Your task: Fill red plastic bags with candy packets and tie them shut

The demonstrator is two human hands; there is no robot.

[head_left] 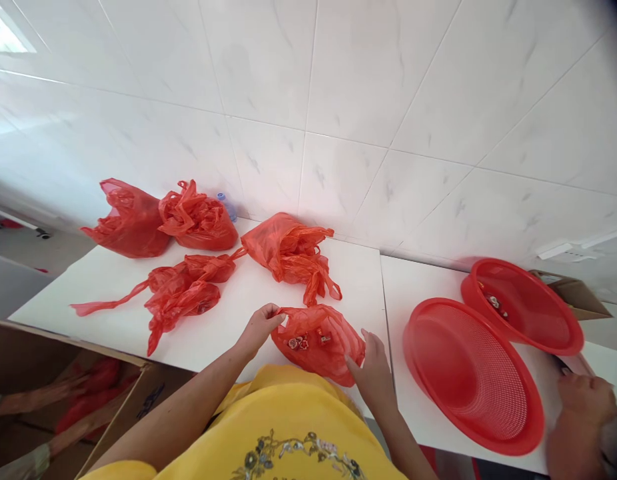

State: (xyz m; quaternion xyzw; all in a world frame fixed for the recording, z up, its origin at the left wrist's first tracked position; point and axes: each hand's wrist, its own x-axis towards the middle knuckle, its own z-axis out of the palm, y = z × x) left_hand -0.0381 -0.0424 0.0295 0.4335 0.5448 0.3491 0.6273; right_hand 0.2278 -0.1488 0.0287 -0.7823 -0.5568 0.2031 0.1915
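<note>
Two places to mind on the open red bag (326, 370), lying near the front of the white surface (361, 280), right before the yellow shirt (288, 413): the left rim and the right edge. At the left rim, grip of the left hand (258, 327) closed, pinching the plastic between thumb and fingers. At the right edge, grip of the right hand (376, 373) looser, thumb and fingers parted around the side; cannot tell from this angle if truly grasping or merely touching.

Inside the bag, a few small patterned pieces (298, 343), mostly clustered toward the left.

To spread the mouth well, make the left pinch light but firm, then ease the right edge outward, only enough to take up slack without stretching such thin plastic. Best to face the mouth upward and let the weight rest on the surface rather than hang from the rim. Watch for loose folds on the right, apt to flop inward over the pieces. Avoid tugging toward the shirt, with so little room at the near edge. Mind also the bulging red bag (276, 247) just beyond, with handles trailing toward the open mouth and easy to snag.
</note>
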